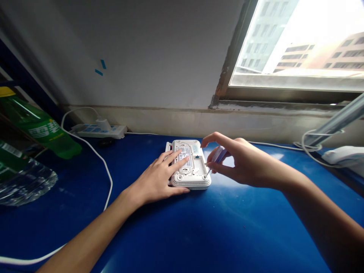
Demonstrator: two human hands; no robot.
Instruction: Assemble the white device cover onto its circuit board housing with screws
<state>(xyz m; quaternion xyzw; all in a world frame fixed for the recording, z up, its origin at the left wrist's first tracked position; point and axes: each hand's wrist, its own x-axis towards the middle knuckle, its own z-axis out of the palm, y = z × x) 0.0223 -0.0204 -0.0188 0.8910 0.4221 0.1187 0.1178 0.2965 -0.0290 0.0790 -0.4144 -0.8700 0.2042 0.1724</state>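
A white router (pixel 196 178) lies with its vented, labelled underside up on the blue tabletop. My left hand (pixel 162 172) rests flat over its left side, fingers spread across the label and the thumb along the near edge. In my right hand (pixel 236 161) is a screwdriver (pixel 219 154) with a purplish handle, pinched between thumb and fingers. Its thin shaft slants down to the router's near right corner, by a round screw hole. Whether the tip sits inside that hole is too small to tell.
A green soda bottle (pixel 42 131) and a clear water bottle (pixel 25 178) stand at the left. Behind them lies a white power strip (pixel 99 131) with a plug in it. A white cable (pixel 102 163) loops across the left of the blue table (pixel 182 235). A metal lamp arm (pixel 335 121) rises at the right.
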